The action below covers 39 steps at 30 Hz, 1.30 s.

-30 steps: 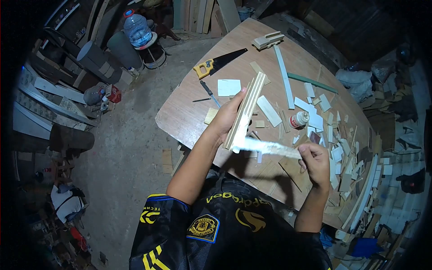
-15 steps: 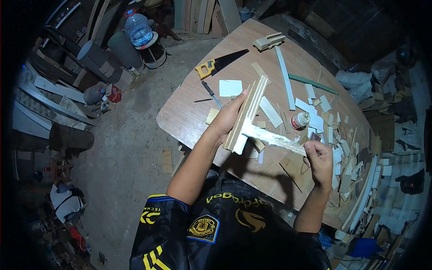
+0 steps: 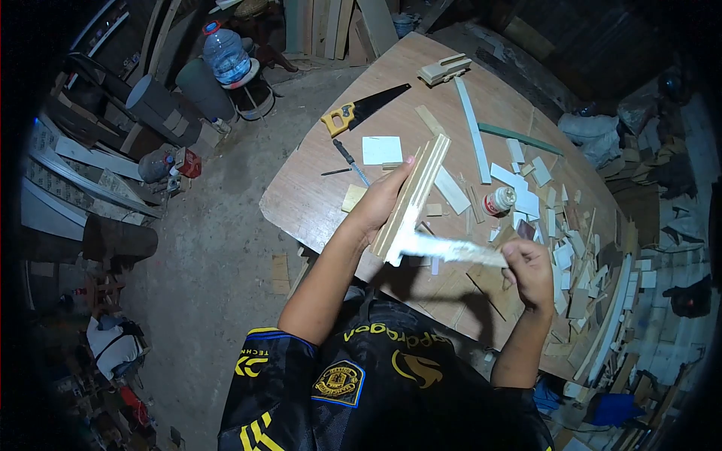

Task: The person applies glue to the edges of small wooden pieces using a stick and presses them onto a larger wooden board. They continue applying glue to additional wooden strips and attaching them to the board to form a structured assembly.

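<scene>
My left hand (image 3: 380, 201) is closed around a long piece of layered wood (image 3: 416, 197), held tilted above the table. White paste coats the lower part of the wood's edge facing right. In my right hand (image 3: 529, 272), the fingers pinch the end of a thin wood strip (image 3: 459, 250) smeared with the same white paste. The strip's far end touches the lower end of the layered wood. Beyond my right hand stands a small white jar with a red label (image 3: 499, 201), its rim crusted.
On the wooden table (image 3: 301, 199) lie a handsaw with a yellow handle (image 3: 342, 119), a white rectangular piece (image 3: 382, 150) and a slotted wood block (image 3: 444, 70). Many offcuts (image 3: 575, 259) crowd the right side. A water bottle (image 3: 227, 56) sits on a stool to the left.
The strip in my right hand has swung lower and toward me along the layered wood, slightly blurred. The layered wood has tipped a little and its lower end sits slightly lower.
</scene>
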Motion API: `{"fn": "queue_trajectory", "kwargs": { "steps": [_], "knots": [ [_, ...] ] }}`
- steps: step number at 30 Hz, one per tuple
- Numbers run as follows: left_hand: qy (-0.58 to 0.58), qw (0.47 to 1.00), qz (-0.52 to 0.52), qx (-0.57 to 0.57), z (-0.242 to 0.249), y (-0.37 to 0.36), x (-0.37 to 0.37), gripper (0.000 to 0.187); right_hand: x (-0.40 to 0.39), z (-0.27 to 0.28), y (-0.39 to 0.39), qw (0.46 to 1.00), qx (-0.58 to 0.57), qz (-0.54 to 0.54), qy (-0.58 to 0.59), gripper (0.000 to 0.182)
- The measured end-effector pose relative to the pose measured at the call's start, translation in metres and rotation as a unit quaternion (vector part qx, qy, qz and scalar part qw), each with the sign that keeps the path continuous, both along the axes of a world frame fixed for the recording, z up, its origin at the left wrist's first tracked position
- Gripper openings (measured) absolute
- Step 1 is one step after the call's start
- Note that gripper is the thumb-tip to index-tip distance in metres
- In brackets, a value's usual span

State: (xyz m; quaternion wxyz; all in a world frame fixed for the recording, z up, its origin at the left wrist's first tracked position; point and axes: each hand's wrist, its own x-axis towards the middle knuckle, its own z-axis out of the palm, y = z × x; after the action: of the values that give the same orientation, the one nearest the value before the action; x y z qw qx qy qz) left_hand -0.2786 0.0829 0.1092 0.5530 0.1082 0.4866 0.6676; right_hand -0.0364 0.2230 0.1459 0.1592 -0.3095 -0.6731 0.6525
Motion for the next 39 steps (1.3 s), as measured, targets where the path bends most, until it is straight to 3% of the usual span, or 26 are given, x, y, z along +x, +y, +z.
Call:
{"fn": "queue_trajectory", "kwargs": {
  "steps": [2, 8, 10, 12, 14, 20, 24, 26, 28, 32, 39],
  "knots": [
    [0.006, 1.0, -0.001, -0.006, 0.001, 0.001, 0.001, 0.054, 0.0, 0.0, 0.0, 0.998, 0.0, 0.053, -0.026, 0.024],
    [0.023, 0.999, -0.027, -0.031, 0.002, 0.008, 0.005, 0.055, -0.004, -0.006, 0.011, 0.994, 0.034, -0.094, 0.032, 0.026],
    [0.014, 1.0, -0.019, -0.02, 0.004, 0.011, 0.008, 0.055, 0.003, -0.002, 0.009, 0.995, 0.021, -0.095, 0.029, 0.025],
    [0.001, 1.0, -0.01, 0.0, -0.004, 0.016, 0.008, 0.055, 0.013, 0.0, 0.006, 1.0, 0.007, 0.0, -0.016, 0.025],
    [-0.006, 0.999, -0.038, -0.01, 0.001, 0.016, 0.007, 0.055, 0.014, -0.001, 0.005, 1.0, -0.004, 0.015, -0.021, 0.025],
    [0.011, 0.999, -0.041, -0.02, -0.006, 0.023, 0.008, 0.055, 0.012, -0.004, 0.006, 0.991, 0.033, -0.127, 0.027, 0.023],
    [-0.019, 0.999, -0.043, 0.001, -0.004, 0.025, 0.009, 0.054, 0.019, 0.0, 0.0, 1.0, -0.002, -0.003, -0.029, 0.022],
    [-0.014, 0.999, -0.042, -0.005, -0.006, 0.028, 0.009, 0.054, 0.017, -0.002, 0.0, 0.999, -0.021, -0.035, -0.024, 0.022],
    [-0.019, 0.999, -0.043, 0.007, -0.009, 0.029, 0.009, 0.054, 0.014, -0.007, 0.006, 0.992, 0.048, -0.114, -0.006, 0.023],
    [-0.02, 0.997, -0.079, -0.002, -0.012, 0.03, 0.001, 0.052, 0.011, -0.001, 0.007, 0.987, 0.055, -0.148, 0.015, 0.024],
    [-0.064, 0.995, -0.076, -0.011, -0.015, 0.034, -0.005, 0.05, 0.015, -0.007, -0.008, 0.985, 0.133, -0.1, 0.049, 0.023]
  ]
}}
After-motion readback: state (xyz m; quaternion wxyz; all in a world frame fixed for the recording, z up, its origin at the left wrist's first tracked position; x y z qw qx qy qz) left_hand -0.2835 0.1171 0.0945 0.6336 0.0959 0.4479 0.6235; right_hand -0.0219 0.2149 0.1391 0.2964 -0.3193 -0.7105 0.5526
